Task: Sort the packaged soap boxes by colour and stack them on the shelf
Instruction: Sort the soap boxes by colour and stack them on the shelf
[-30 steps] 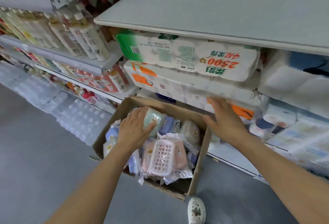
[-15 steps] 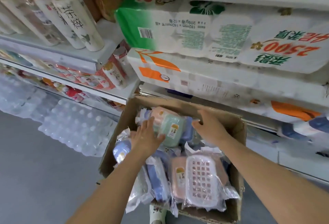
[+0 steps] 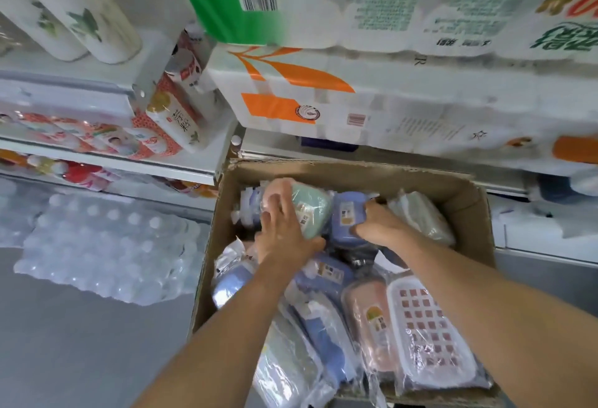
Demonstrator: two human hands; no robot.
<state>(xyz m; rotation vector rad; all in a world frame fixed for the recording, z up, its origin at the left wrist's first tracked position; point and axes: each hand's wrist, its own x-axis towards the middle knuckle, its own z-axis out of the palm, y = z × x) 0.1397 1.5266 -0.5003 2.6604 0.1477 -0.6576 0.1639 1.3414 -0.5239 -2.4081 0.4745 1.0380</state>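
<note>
In a cardboard box (image 3: 466,200) below two stacked tissue packs (image 3: 388,106), one green soap box (image 3: 310,210) is gripped by the left hand (image 3: 284,232), one blue soap box (image 3: 348,218) by the right hand (image 3: 382,226).

One head-worn wide-angle view looks forward and steeply down, close over an open cardboard box (image 3: 349,172) that fills the centre to 5 o'clock. Shelf (image 3: 106,161) edges and tissue packs (image 3: 388,96) crowd in from 10 to 2 o'clock, bowed by the lens; both forearms enter from 6 o'clock.
</note>
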